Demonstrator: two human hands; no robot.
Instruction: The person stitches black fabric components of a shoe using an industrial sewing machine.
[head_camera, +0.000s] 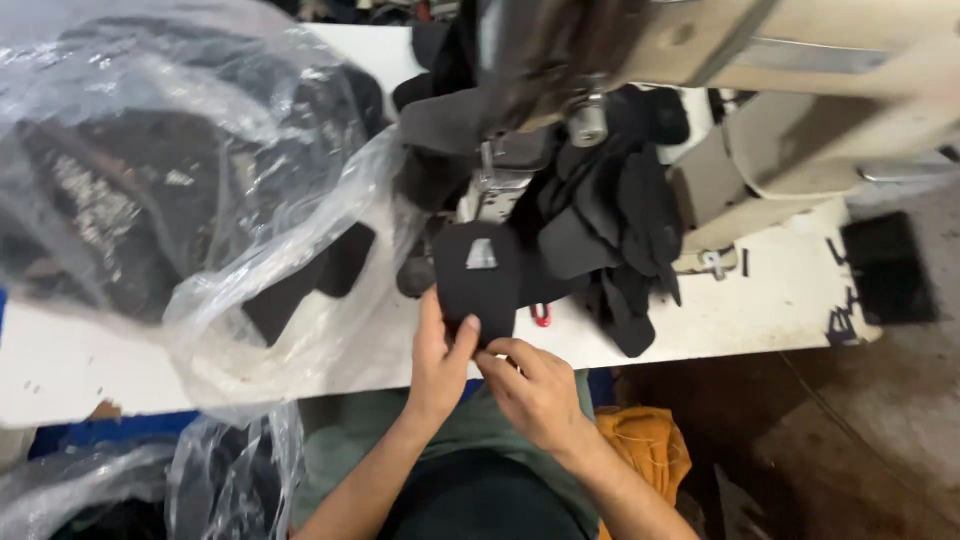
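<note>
Your left hand (440, 355) was pinched shut on the lower edge of the black fabric piece (478, 278), thumb on top and fingers tucked beneath, while your right hand (533, 388) had its fingers curled together at the same edge, apparently gripping it too, though the dark cloth made that hard to confirm. That piece lay flat at the near edge of the white table (770, 300), just in front of the sewing machine (720, 90); it was rounded, with a small pale label near its top, beside a heap of black pieces (615, 240) and a clear plastic bag (200, 200).
</note>
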